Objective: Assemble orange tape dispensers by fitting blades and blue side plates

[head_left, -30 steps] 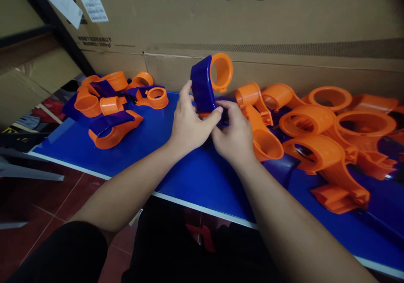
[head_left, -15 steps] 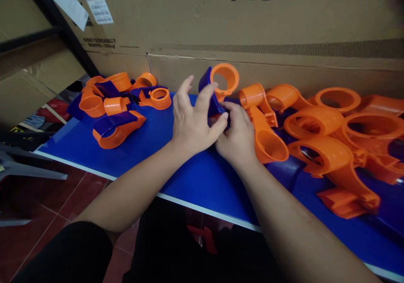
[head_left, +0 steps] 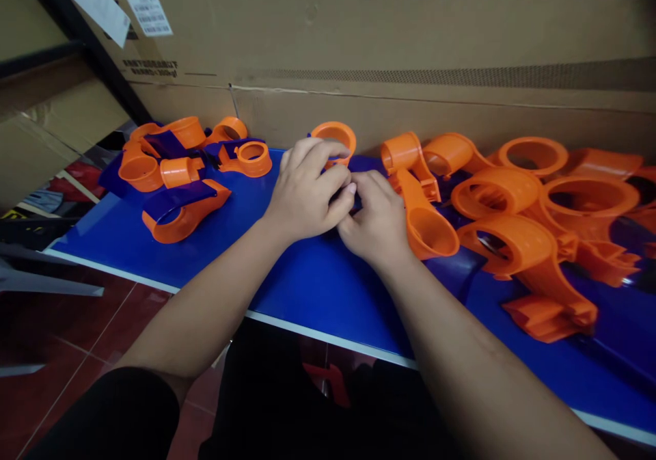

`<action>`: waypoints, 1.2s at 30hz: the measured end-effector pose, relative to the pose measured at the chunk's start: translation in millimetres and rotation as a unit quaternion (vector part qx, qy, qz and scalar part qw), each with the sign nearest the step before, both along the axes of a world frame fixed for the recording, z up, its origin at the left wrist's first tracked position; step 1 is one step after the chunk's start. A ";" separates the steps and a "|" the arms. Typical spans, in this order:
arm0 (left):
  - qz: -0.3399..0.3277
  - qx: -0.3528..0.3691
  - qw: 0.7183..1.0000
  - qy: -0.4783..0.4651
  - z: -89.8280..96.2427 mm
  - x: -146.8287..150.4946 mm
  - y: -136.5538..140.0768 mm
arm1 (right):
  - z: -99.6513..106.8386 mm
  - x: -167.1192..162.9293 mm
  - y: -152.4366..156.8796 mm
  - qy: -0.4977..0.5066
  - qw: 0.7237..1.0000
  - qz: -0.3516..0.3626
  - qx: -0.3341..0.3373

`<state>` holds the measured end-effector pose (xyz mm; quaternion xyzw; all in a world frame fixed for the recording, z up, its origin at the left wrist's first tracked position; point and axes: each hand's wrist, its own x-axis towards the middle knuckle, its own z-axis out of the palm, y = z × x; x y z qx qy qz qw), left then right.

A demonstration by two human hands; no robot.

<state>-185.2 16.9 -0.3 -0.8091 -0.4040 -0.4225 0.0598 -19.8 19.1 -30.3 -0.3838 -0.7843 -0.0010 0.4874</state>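
Note:
Both my hands are closed around an orange and dark blue tape dispenser (head_left: 335, 130) above the middle of the blue table. Its orange ring shows behind my fingers; the rest is mostly covered by them. My left hand (head_left: 307, 186) wraps over it from the left, fingers curled. From the right, my right hand (head_left: 376, 214) grips its lower part, the thumbs nearly meeting. Just right of my right hand lies another orange dispenser (head_left: 433, 231), its round opening facing up.
Several orange and blue dispensers (head_left: 189, 207) lie at the table's left end. More orange pieces (head_left: 517, 241) are heaped on the right. A large cardboard box (head_left: 328, 36) stands behind the blue table (head_left: 318, 296). A grey stool leg (head_left: 51, 279) shows at the lower left.
My left hand has gone from spread fingers to curled around the dispenser. The dispenser's ring has moved slightly left and down in view, and the whole view has shifted a little.

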 end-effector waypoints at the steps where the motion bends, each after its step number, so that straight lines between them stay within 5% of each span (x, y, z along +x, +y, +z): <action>1: -0.008 0.002 1.000 0.000 0.1 -0.6 0.4 | 0.6 0.1 -0.3 -0.003 1.000 0.002 -0.001; 20: -0.044 -0.026 0.998 -0.037 -12.1 1.4 3.3 | 12.6 1.0 -8.6 0.006 1.000 0.016 -0.011; 29: 0.148 0.073 0.968 -0.189 -14.9 -24.1 32.0 | 8.5 -0.8 -6.8 0.039 0.999 -0.037 -0.009; 32: 0.214 -0.014 0.966 -0.142 -15.3 -30.9 38.9 | 7.9 -0.6 -6.7 0.066 0.996 -0.062 -0.015; 36: 0.228 -0.224 0.944 0.085 -22.1 -26.2 23.7 | 5.3 -1.0 -6.1 0.091 0.993 -0.062 -0.032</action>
